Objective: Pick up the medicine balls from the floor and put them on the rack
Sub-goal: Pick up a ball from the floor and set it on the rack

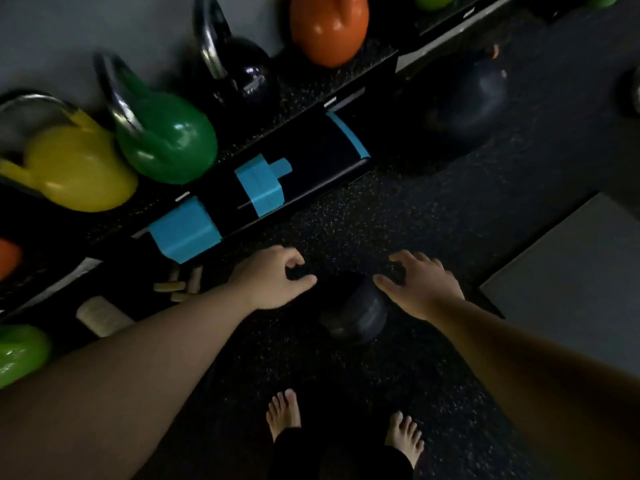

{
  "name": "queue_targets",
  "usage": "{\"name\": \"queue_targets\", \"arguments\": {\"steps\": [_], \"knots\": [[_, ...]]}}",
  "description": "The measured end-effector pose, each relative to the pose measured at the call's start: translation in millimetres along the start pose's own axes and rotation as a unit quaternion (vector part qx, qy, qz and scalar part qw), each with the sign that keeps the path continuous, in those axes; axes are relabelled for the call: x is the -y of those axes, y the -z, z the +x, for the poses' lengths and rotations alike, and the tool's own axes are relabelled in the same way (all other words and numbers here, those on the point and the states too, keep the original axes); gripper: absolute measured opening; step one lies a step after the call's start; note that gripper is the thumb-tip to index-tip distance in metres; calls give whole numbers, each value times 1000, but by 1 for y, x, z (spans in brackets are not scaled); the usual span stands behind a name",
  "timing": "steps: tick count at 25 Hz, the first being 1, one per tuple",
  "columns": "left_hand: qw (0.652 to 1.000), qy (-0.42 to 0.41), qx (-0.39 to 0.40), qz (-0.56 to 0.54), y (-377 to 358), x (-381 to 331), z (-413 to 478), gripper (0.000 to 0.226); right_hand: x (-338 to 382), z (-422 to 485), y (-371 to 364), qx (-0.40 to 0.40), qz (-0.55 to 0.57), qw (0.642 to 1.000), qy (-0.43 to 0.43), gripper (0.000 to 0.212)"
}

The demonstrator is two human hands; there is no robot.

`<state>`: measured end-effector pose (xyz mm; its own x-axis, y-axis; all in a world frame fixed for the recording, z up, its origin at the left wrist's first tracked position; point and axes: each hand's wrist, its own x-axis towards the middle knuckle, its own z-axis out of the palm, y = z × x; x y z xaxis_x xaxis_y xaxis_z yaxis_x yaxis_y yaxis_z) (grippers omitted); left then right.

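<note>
Medicine ball [353,315] seemingly between open hands

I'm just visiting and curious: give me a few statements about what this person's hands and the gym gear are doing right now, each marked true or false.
1. Both hands are empty. True: the left hand and right hand are open.
2. A dark ball lies on the floor between the hands. True.
3. The person wears shoes. False: the feet are bare.
4. The green kettlebell lies on the floor. False: it sits on the rack.
</note>
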<state>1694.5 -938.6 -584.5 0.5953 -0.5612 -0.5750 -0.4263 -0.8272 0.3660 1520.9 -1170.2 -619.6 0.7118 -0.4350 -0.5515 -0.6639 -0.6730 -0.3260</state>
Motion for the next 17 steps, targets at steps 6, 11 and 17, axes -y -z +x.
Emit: {"name": "queue_targets", "arguments": {"steps": [6,11,17], "knots": [[995,46,21,-87,-140,66,162,59,-70,140,-143,30,42,998,-47,82],[974,117,25,-193,-250,105,237,110,-97,206,-242,51,88,993,-63,110],[888,228,84,-390,-313,103,242,125,-107,214,-282,44,294,951,-87,117]]}}
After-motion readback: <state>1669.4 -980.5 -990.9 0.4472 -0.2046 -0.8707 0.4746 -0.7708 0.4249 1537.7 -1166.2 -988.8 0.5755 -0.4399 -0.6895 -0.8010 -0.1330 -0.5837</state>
